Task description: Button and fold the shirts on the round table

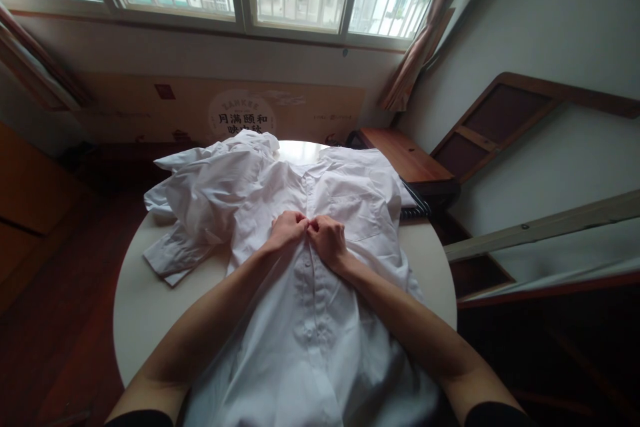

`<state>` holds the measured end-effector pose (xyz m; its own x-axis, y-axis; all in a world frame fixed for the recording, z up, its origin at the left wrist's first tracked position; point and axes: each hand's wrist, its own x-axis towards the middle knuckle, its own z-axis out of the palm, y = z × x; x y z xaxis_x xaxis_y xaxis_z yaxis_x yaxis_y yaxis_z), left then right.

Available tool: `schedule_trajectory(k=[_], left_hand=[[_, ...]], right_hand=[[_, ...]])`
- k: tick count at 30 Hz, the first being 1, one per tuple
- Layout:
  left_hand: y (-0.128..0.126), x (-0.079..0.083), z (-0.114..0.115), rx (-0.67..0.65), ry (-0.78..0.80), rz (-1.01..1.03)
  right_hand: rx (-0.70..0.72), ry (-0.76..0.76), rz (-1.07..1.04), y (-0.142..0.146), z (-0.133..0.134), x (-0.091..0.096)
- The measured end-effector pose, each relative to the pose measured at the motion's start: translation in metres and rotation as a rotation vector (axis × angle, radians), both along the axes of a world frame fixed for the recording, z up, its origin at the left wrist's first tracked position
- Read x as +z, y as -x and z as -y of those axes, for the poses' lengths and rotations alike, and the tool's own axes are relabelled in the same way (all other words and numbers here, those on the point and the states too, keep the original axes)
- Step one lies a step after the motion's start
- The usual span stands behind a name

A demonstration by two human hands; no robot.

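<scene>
A white button-up shirt (pixel 280 320) lies spread front side up, its collar end at the far side and its lower part toward me. Both hands meet at the front placket, around chest height. My left hand (pixel 289 227) is closed, pinching the placket's cloth from the left. Right beside it, my right hand (pixel 327 240) grips the placket's other side with curled fingers. Any button between the fingertips is hidden. Below the hands, the placket with small buttons runs down toward me. One sleeve (pixel 180 253) is bunched on the left; a chest pocket shows on the right.
Under the shirt stands a round white table (pixel 145 307). Behind it are a wooden desk (pixel 405 157) and a long printed cardboard panel (pixel 320 97) below the windows. A dark wooden frame (pixel 500 113) leans at the right wall; a pale beam (pixel 550 221) crosses lower down.
</scene>
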<state>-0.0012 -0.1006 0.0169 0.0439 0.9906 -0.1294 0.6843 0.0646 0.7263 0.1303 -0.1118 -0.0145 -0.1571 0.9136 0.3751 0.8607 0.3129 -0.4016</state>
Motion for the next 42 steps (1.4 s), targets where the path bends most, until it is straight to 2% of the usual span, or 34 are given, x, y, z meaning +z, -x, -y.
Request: schedule_trajectory(k=[3,6,8,11,14,17,20,23,28,33,35,39,42], left_hand=[[-0.001,0.000,0.000,-0.017,0.017,-0.084],[-0.003,-0.001,-0.001,-0.010,0.017,-0.131],[-0.003,-0.002,-0.002,0.007,0.025,-0.126],[-0.003,-0.005,-0.004,0.016,0.025,-0.085],[-0.003,-0.008,-0.007,0.004,0.009,-0.058],[-0.002,-0.010,-0.008,-0.002,-0.007,-0.033],[0.000,-0.011,-0.008,-0.016,-0.032,-0.008],[0.001,-0.010,-0.005,-0.055,-0.037,0.012],[-0.003,-0.007,-0.001,-0.067,-0.050,-0.050],[-0.008,-0.010,0.000,-0.033,-0.098,-0.111],[-0.009,-0.012,0.000,-0.009,-0.125,-0.106],[-0.009,-0.015,0.003,0.021,-0.204,-0.126],[-0.010,-0.016,0.006,0.013,-0.279,-0.155]], right_hand=[[0.032,-0.021,-0.026,0.000,0.001,0.000],[0.062,0.003,-0.180,-0.001,0.001,0.004],[0.062,0.091,-0.339,-0.004,-0.002,0.007],[0.061,0.325,-0.589,-0.008,-0.010,0.011],[0.093,0.465,-0.672,-0.011,-0.018,0.013],[0.097,0.430,-0.531,-0.011,-0.019,0.017],[0.062,0.317,-0.349,-0.008,-0.013,0.020],[0.023,0.234,-0.256,-0.004,-0.005,0.021],[-0.019,0.201,-0.263,-0.004,-0.002,0.016],[-0.035,0.333,-0.348,-0.004,-0.010,0.014],[-0.045,0.338,-0.328,-0.003,-0.010,0.014],[0.016,0.108,-0.068,-0.003,-0.004,0.017],[0.081,0.048,0.114,-0.004,0.000,0.024]])
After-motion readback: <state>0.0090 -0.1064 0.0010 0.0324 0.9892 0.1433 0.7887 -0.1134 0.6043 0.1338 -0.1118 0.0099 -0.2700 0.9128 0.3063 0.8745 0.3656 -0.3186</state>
